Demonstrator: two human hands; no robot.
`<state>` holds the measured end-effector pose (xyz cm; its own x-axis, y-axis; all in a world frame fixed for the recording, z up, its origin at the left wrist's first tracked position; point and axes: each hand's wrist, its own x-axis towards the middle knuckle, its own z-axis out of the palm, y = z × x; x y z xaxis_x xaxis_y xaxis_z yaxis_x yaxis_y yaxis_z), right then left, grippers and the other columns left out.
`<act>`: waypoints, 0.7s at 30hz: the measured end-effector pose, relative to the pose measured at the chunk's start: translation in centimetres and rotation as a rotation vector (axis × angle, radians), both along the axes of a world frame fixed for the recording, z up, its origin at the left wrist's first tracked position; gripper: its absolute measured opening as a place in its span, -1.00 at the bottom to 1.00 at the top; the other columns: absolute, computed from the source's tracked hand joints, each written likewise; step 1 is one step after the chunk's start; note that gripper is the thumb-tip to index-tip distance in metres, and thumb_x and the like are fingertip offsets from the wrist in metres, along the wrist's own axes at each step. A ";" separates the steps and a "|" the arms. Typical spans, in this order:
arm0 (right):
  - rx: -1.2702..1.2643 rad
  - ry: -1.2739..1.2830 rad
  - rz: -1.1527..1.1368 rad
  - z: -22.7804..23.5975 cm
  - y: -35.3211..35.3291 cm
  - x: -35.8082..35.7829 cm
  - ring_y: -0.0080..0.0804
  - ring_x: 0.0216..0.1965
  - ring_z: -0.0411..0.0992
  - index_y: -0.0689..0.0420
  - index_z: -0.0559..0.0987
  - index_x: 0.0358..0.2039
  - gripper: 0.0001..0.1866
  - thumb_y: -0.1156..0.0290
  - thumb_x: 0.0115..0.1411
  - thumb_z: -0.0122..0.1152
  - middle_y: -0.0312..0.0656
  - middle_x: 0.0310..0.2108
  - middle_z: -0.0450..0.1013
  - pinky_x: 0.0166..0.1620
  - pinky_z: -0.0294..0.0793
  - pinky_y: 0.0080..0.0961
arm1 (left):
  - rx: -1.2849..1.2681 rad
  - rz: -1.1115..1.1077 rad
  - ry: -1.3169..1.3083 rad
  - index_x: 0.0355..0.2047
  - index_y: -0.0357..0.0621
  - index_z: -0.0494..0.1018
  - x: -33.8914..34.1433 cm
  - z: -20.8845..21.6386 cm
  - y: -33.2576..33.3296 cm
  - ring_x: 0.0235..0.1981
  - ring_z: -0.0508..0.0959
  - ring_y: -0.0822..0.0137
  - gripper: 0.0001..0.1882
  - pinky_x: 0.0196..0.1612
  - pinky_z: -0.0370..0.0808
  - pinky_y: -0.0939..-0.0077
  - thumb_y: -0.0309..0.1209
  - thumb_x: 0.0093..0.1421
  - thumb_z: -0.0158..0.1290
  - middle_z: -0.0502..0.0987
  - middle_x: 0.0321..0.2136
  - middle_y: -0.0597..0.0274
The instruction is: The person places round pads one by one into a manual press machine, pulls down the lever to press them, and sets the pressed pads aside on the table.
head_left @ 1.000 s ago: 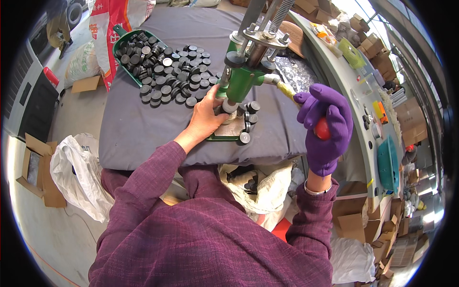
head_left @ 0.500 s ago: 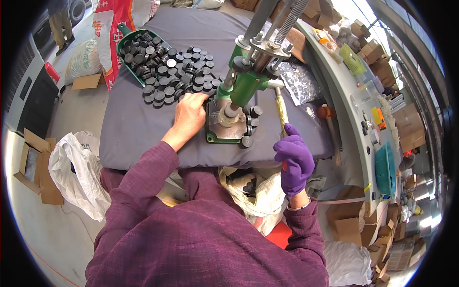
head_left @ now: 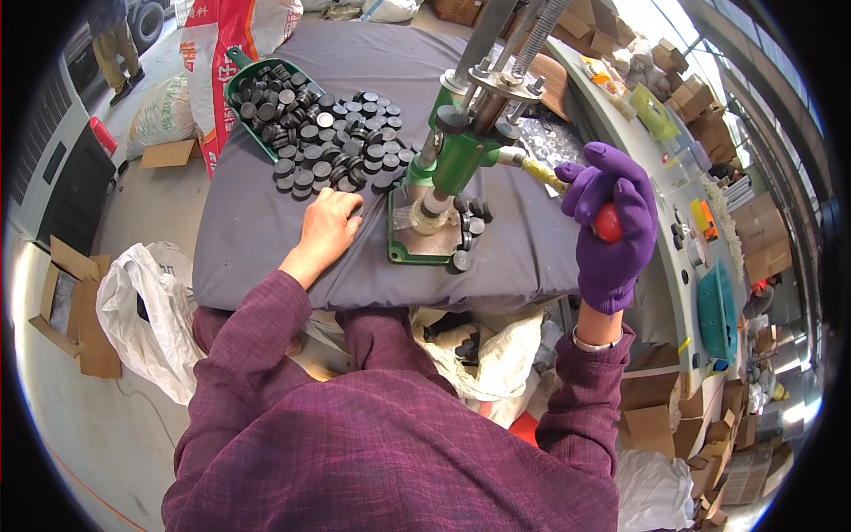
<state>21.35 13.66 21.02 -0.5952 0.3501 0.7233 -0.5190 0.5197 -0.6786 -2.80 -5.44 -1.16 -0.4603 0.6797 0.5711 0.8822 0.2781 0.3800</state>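
Green metal press point(head_left: 454, 167) and round black discs point(head_left: 341, 139)

Bare left hand point(head_left: 324, 228), curled just beside discs left of the press; any grip unclear. Purple-gloved right hand point(head_left: 631, 232), loosely open around the red ball knob point(head_left: 607, 223), partly hiding it. Press top cut off.

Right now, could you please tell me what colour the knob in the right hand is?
The knob is red, showing best in the head view.

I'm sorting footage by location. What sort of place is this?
Probably a workshop: a green metal lever press stands near a heap of round black discs, and brown cardboard boxes are piled at the right.
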 end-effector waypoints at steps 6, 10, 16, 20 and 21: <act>-0.068 0.010 0.018 0.0 -0.5 -0.1 -0.41 -0.55 0.31 0.42 0.48 -0.02 -0.49 0.25 0.26 -0.21 -0.26 -0.64 0.29 -0.04 0.46 -0.21 | 0.332 -0.213 -0.410 0.07 -0.17 0.36 3.4 3.0 3.7 -0.23 0.60 0.03 -0.34 -0.16 0.54 0.29 -0.57 -0.11 0.27 0.55 -0.23 -0.02; -0.117 -0.005 -0.036 0.1 -1.2 -0.3 -0.41 -0.55 0.31 0.42 0.47 -0.02 -0.48 0.23 0.27 -0.22 -0.26 -0.64 0.29 -0.04 0.46 -0.20 | 0.226 -0.178 -0.444 0.19 -0.17 0.26 4.5 3.1 5.8 -0.11 0.61 0.12 -0.22 -0.02 0.54 0.35 -0.57 -0.09 0.28 0.57 -0.18 -0.01; -0.020 0.036 0.046 -0.4 0.3 0.0 -0.41 -0.56 0.31 0.40 0.48 -0.04 -0.49 0.21 0.28 -0.20 -0.26 -0.64 0.29 -0.04 0.45 -0.19 | 0.247 -0.195 -0.565 0.25 -0.26 0.16 5.4 3.1 7.6 -0.05 0.60 0.03 -0.13 0.01 0.52 0.30 -0.53 -0.09 0.28 0.58 -0.12 -0.12; -0.009 0.061 0.095 -1.5 0.2 0.0 -0.41 -0.56 0.31 0.39 0.49 -0.04 -0.51 0.22 0.29 -0.21 -0.27 -0.65 0.28 -0.03 0.45 -0.17 | 0.278 -0.240 -0.734 0.24 -0.34 0.14 5.2 3.5 7.9 -0.05 0.61 0.02 -0.13 0.00 0.52 0.29 -0.53 -0.10 0.26 0.58 -0.10 -0.15; 0.011 0.064 0.050 -1.9 -0.3 0.3 -0.40 -0.56 0.31 0.38 0.49 -0.05 -0.52 0.22 0.29 -0.20 -0.27 -0.65 0.28 -0.04 0.45 -0.16 | 0.278 -0.243 -0.738 0.24 -0.34 0.14 5.2 3.5 7.9 -0.05 0.61 0.02 -0.13 0.00 0.52 0.29 -0.53 -0.10 0.26 0.58 -0.10 -0.15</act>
